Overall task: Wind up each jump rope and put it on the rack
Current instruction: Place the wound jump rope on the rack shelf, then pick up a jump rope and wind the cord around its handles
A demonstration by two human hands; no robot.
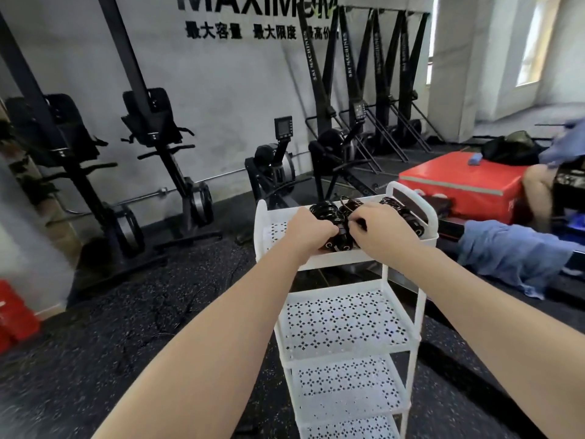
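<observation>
1. Rack (345, 260): white plastic, smooth with a faint sheen; its shelves are perforated in a small repeating pattern.
2. Wound jump ropes (326, 210) on the top shelf: black, glossy cord, apparently plastic-coated.
3. Floor (126, 327): dark, matt, speckled, rubber-like, slightly rough.
4. Red box (459, 188): smooth vinyl-like cover with a low gloss.
5. Blue cloth (512, 251): soft, matt, creased.
6. Wall (221, 90): grey, matt, plaster-like.

Grey wall (221, 90), speckled black floor (95, 343), rowing machines (272, 166), red box (462, 188)
</observation>
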